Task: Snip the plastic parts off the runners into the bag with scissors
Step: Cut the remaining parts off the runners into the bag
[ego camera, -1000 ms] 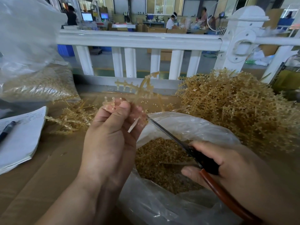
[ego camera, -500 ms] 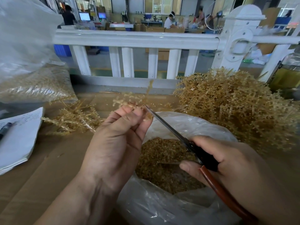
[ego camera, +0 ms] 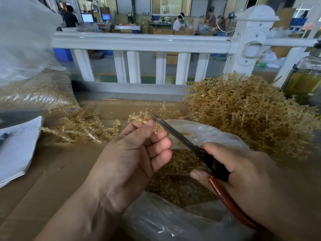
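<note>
The fingers (ego camera: 157,141) of my left hand (ego camera: 132,159) are curled, and their tips pinch a small tan plastic runner (ego camera: 138,117), whose studded branches stick out past them to the left. The dark steel blade of the scissors with a black pivot and reddish-brown handle (ego camera: 177,134) slants up to the runner, its tip just beside my fingertips. My right hand (ego camera: 243,174) is wrapped round the scissor handle, with one finger (ego camera: 199,176) tucked under it.

Both hands hang over the open clear plastic bag (ego camera: 205,131), which holds a bed of small tan snipped parts (ego camera: 178,188). The bag sits on the brown cardboard tabletop (ego camera: 43,180).

To the right, touching the bag's far side, rises a big tangled heap of tan runners (ego camera: 251,115). A thinner scatter of runners (ego camera: 79,127) lies to the left, well apart from it. Further left is a stack of white paper (ego camera: 17,150), and behind that a large filled plastic sack (ego camera: 34,91). A white railing (ego camera: 139,42) runs along the table's far edge.
</note>
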